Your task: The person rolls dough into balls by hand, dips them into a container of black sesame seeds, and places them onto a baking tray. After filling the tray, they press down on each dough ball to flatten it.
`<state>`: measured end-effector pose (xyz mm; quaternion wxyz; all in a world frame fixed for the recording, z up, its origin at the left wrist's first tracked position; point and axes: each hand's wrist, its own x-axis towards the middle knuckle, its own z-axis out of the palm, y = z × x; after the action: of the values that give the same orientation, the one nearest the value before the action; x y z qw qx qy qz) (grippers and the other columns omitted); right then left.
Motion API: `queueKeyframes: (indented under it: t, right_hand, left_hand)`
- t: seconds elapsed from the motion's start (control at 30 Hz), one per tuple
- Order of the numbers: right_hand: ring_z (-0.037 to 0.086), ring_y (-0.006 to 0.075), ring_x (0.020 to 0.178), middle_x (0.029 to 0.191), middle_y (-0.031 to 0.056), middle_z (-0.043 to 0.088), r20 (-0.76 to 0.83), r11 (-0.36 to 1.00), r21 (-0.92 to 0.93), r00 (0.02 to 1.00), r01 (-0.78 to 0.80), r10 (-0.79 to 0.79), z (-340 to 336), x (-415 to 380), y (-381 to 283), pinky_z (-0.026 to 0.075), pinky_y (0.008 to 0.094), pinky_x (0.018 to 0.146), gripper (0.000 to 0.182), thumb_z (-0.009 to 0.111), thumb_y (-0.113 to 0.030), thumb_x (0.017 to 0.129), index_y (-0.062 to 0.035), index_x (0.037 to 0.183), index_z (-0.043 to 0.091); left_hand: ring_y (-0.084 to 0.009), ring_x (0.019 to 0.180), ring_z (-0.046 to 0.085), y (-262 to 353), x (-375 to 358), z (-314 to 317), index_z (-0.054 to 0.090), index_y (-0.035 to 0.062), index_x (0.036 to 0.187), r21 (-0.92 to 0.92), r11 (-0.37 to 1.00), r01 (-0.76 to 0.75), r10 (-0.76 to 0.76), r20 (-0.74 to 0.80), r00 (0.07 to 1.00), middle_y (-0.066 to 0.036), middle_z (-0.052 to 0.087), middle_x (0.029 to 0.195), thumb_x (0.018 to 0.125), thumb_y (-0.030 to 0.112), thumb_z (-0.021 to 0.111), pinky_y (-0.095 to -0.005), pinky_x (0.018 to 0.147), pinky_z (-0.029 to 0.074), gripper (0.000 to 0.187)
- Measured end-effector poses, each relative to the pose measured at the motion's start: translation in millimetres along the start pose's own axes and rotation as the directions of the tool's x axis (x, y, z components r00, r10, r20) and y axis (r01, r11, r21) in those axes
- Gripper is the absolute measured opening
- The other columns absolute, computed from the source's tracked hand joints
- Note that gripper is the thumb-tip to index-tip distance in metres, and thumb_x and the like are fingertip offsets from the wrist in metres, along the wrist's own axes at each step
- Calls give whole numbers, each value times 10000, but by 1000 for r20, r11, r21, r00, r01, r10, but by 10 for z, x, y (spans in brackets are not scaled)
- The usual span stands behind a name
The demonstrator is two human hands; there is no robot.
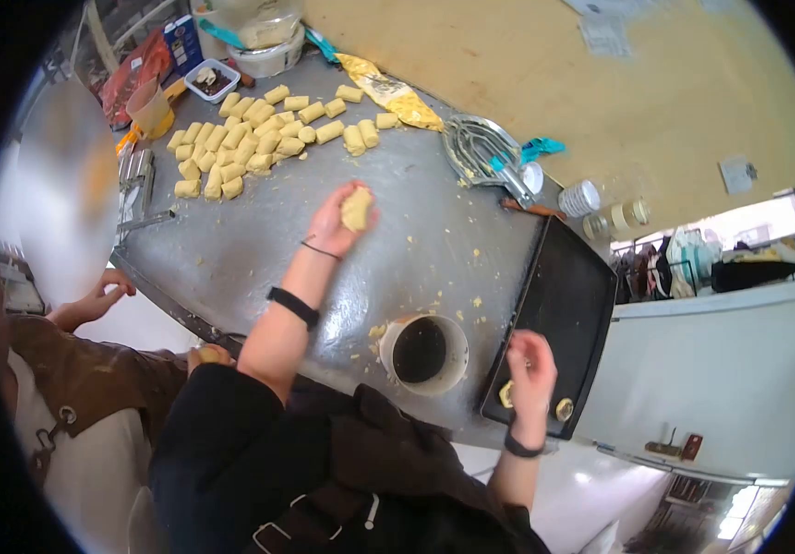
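Note:
My left hand, out over the metal table, is closed around a pale yellow dough piece. Beyond it lies a heap of short dough cylinders. My right hand hovers over the near end of a black baking tray, its fingers bent; whether something small is between them I cannot make out. Two small round pieces rest on the tray, one beside my right hand and one near the tray's edge. Between my hands stands a white tub with dark contents.
A co-worker in a brown apron is close on the left, one hand at the table edge. Metal tools, a yellow piping bag, jars and a plastic jug sit along the far side.

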<state>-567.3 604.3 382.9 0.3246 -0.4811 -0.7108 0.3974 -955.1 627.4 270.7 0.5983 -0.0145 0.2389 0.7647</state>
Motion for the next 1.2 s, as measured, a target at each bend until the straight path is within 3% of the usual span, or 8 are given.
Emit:
queueKeyframes:
  t: [0.07, 0.17, 0.23, 0.43, 0.6, 0.77, 0.9, 1.2]
  right_hand:
    - [550, 304, 1038, 1057, 153, 585, 68, 943, -161, 957, 290, -283, 340, 181, -395, 427, 359, 909, 318, 659, -68, 776, -14, 1082, 592]
    - [529, 352, 1081, 1120, 168, 573, 33, 830, -193, 849, 523, -527, 712, 335, -681, 407, 407, 929, 381, 639, -226, 811, -32, 1132, 574]
    - [519, 373, 1097, 1143, 175, 569, 17, 758, -192, 775, 623, -632, 817, 359, -788, 396, 436, 940, 434, 615, -321, 824, -37, 1149, 566]
    - [525, 351, 1099, 1162, 148, 570, 257, 704, -117, 706, 700, -660, 862, 109, -551, 408, 459, 914, 469, 615, -396, 784, -46, 1095, 590]
    - [528, 315, 1105, 1162, 127, 574, 233, 631, -145, 646, 762, -727, 946, -189, -339, 425, 435, 905, 397, 628, -364, 772, -72, 1041, 610]
    - [533, 284, 1095, 1134, 105, 587, 184, 549, -26, 544, 835, -819, 938, -436, -271, 435, 415, 904, 267, 632, -301, 779, -91, 944, 635]
    - [559, 262, 1009, 1017, 75, 606, 87, 631, 89, 625, 770, -775, 797, -602, -196, 456, 397, 857, 185, 650, -254, 759, -91, 846, 641]
    - [592, 255, 864, 865, 72, 600, 42, 584, 240, 593, 776, -804, 595, -768, 66, 493, 378, 759, 98, 646, -144, 692, -55, 701, 606]
  left_hand:
    - [-211, 870, 599, -299, -353, 408, 570, 87, 984, -103, 983, 150, -143, 71, 987, -65, 621, 910, 920, 217, 458, -401, 775, 506, 183]
    - [-219, 875, 599, -792, -805, 756, 574, 82, 950, -124, 935, 332, -287, 288, 914, -65, 630, 915, 951, 321, 408, -392, 802, 492, 292]
    - [-253, 995, 583, -1071, -1113, 828, 560, 58, 1069, -144, 901, 410, -333, 378, 864, -102, 622, 1049, 968, 439, 299, -406, 896, 459, 473]
    - [-310, 1215, 471, -1130, -1886, 1021, 408, 70, 1324, -136, 952, 273, -273, 25, 962, -152, 478, 1323, 915, 628, 199, -441, 1026, 366, 723]
    - [-274, 1204, 486, -1313, -2241, 874, 446, 70, 1283, -83, 988, 127, -142, -210, 967, -134, 518, 1274, 904, 627, 253, -419, 1009, 388, 701]
    - [-238, 1151, 524, -1481, -2529, 726, 531, 84, 1188, -11, 999, 48, -49, -244, 969, -102, 567, 1205, 898, 637, 272, -392, 974, 414, 676]
    - [-236, 1099, 549, -1662, -2641, 719, 558, 87, 1123, 11, 997, 72, -67, -254, 965, -99, 589, 1140, 902, 615, 275, -384, 943, 434, 639]
    - [-223, 1010, 578, -2024, -2756, 591, 575, 125, 1007, -9, 997, 81, -81, -220, 972, -66, 611, 1029, 898, 572, 356, -390, 892, 461, 509]
